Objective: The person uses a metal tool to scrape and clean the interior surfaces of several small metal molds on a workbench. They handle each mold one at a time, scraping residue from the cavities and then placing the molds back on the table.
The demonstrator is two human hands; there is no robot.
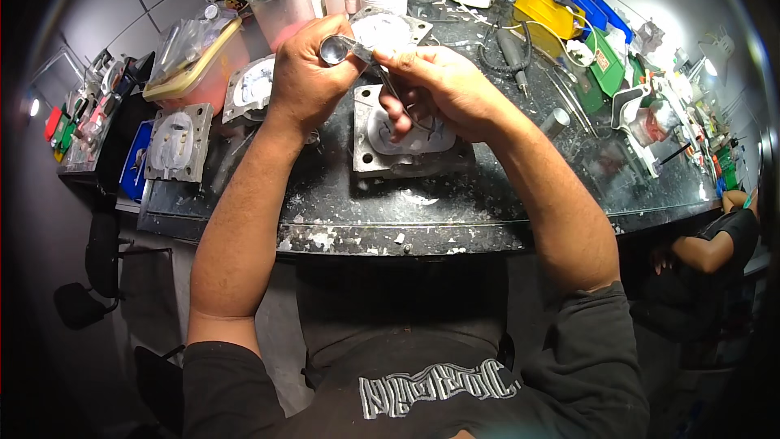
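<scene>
Above the bench, my left hand (310, 73) is closed round a small metal cup (332, 49), its round shiny end facing me. My right hand (451, 88) meets it from the right, thumb and fingers pinched on a thin metal hand tool (387, 80). Part of that tool is hidden by my fingers, so its exact kind does not show. Below my right hand sits a square metal dental flask (410, 164) with white plaster in its middle, partly covered by the hand.
More plaster-filled flasks stand left (177, 145) and behind. A green-lidded jar (280, 4) and a plastic tub (199, 65) are at the back left. To the right lie a corded handpiece (512, 53), a small metal cylinder (556, 122) and yellow bins (546, 12). Another person (715, 244) sits far right.
</scene>
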